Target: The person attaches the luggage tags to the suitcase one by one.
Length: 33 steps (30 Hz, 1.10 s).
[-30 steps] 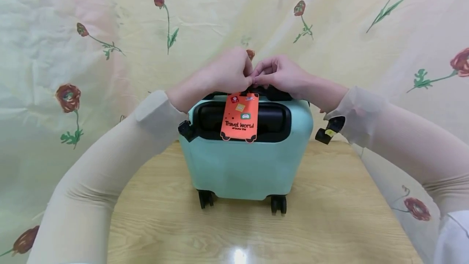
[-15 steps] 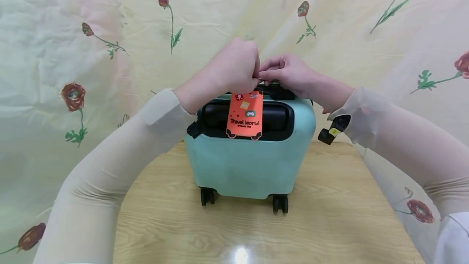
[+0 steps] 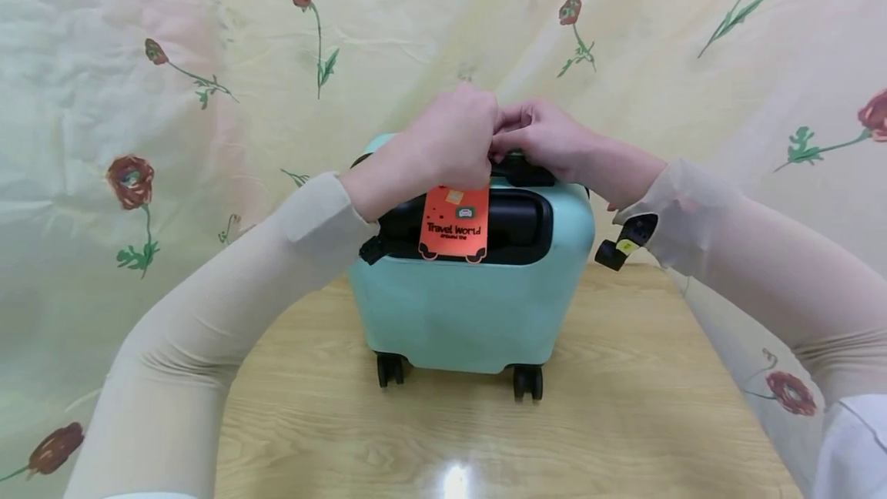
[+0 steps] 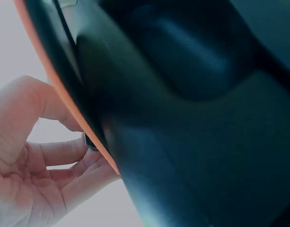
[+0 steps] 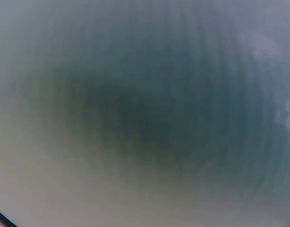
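A mint-green suitcase (image 3: 460,306) stands upright, black handle (image 3: 523,169) on top. Against its black recessed panel hangs an orange luggage tag (image 3: 453,233) printed "Travel World around the". My left hand (image 3: 457,137) is over the tag's top edge and covers it. In the left wrist view, fingers pinch a small black strap piece (image 4: 90,142) beside the orange tag edge (image 4: 71,101). My right hand (image 3: 550,137) meets the left just above the handle, thumb and forefinger pinched together at the strap; their tips are hidden behind the left hand. The right wrist view is blurred.
The suitcase rests on black wheels (image 3: 528,382) on a light wood table (image 3: 485,445). A pale floral cloth (image 3: 229,6) hangs close behind and at both sides. Small black wrist cameras (image 3: 610,254) hang at the cuffs.
My left hand rises, then lowers over the top of the tag and hides more of it. The right hand shifts slightly right, still pinching. The suitcase stays in place.
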{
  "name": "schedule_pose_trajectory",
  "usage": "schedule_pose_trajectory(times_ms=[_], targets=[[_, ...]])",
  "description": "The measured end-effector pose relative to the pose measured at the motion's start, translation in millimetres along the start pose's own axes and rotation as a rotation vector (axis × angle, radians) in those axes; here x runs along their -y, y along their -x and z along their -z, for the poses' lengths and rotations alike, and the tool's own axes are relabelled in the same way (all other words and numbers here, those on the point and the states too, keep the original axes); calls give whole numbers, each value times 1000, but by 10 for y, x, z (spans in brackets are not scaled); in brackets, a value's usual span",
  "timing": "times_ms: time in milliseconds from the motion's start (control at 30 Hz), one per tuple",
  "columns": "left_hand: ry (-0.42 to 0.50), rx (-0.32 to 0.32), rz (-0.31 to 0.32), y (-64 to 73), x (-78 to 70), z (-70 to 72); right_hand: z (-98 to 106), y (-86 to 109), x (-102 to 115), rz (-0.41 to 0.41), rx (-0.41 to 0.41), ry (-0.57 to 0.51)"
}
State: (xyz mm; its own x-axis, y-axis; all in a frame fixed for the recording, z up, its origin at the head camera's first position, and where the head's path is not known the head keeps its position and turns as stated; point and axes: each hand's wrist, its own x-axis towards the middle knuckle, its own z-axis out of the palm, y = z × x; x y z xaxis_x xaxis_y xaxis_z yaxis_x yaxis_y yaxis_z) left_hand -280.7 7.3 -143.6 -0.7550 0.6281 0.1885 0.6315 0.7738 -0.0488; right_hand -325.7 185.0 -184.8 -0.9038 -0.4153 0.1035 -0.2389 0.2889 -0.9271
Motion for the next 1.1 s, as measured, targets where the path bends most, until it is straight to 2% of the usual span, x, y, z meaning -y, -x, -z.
schedule_pose_trajectory(times_ms=[233,400,600,900,1000,1100], targets=[[27,-5,-48,26,26,-119,-1,26,8,11,12,3],[55,-78,-59,49,40,-189,13,45,-11,7,2,1],[233,-264,-14,144,157,-313,-4,8,-48,16,-14,32],[498,-567,-37,312,323,-596,-5,-21,-30,25,30,3],[552,-640,-58,328,334,-668,15,-13,-9,14,46,-15],[562,-677,-62,331,332,-686,29,-1,26,25,42,-12]])
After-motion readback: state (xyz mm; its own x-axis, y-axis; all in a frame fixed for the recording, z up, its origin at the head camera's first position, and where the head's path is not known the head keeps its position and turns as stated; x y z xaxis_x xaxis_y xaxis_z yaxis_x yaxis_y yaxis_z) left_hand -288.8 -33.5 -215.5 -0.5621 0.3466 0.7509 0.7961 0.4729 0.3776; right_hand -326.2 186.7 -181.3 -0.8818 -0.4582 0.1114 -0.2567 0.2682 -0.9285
